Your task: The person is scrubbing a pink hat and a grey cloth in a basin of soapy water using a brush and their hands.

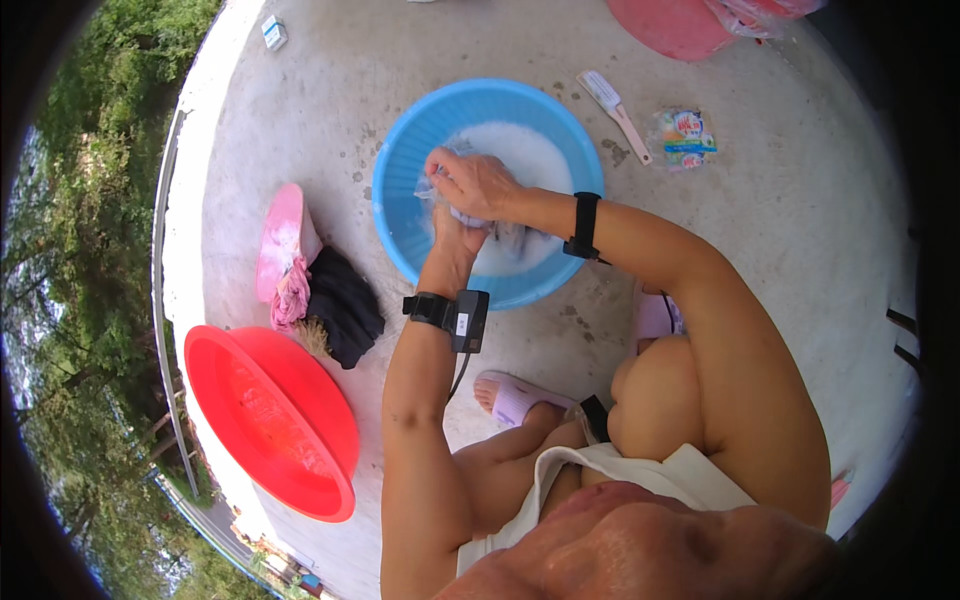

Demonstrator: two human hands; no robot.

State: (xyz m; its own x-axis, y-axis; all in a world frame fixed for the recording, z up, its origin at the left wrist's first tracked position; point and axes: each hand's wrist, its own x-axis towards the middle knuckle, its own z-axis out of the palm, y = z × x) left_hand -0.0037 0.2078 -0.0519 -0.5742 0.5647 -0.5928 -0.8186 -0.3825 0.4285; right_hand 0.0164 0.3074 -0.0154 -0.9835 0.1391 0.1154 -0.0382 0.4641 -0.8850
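Observation:
A blue plastic basin (390, 161) stands on the concrete before me, holding whitish, sudsy water (529, 154). Both hands meet inside it over a wet, pale cloth (471, 220). My left hand (456, 229) is underneath and grips the cloth, its fingers mostly hidden. Above it, my right hand (476, 184) is curled with bent fingers around a bunched part of the same cloth. Some of the fabric hangs into the suds below my hands, where its outline is hard to make out.
Right of the basin lie a scrub brush (616, 116) and a printed plastic packet (685, 139). To the left are a red basin (341, 390) with water, dark cloth (345, 307), pink cloth (291, 296) and a tilted pink basin (281, 240). Another pink tub (675, 30) stands far right.

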